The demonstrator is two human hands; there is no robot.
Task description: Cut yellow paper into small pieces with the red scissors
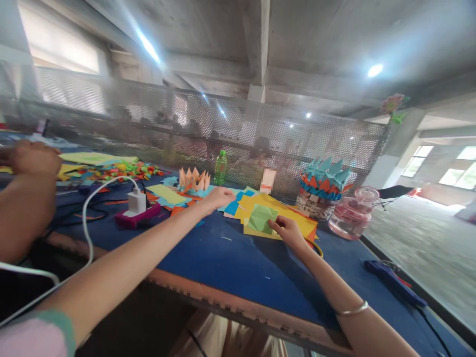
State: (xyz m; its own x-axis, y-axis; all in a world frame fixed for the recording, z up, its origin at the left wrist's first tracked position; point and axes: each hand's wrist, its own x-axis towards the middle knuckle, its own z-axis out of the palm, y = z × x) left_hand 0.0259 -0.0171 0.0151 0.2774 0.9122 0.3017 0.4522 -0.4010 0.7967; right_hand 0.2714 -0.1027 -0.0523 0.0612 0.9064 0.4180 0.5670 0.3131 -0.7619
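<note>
My right hand (pixel 288 232) pinches the edge of a creased light green paper square (pixel 262 219) between thumb and fingers. The square is above a stack of yellow paper sheets (pixel 297 216), with blue sheets (pixel 231 208) beside it. My left hand (pixel 218 198) is stretched forward at the left end of these sheets, its fingers drawn together; whatever they hold, if anything, is too small to make out. Just beyond and left of it stands a ring of folded peach paper points (pixel 194 181) on a light blue base.
A purple power strip (pixel 137 215) with a white charger and cable is at left, near another person's arm (pixel 31 198). Coloured paper scraps (pixel 119 171), a green bottle (pixel 220 167), a paper-pointed container (pixel 323 191), a pink jar (pixel 351 215) and a blue corded tool (pixel 394 283) occupy the table.
</note>
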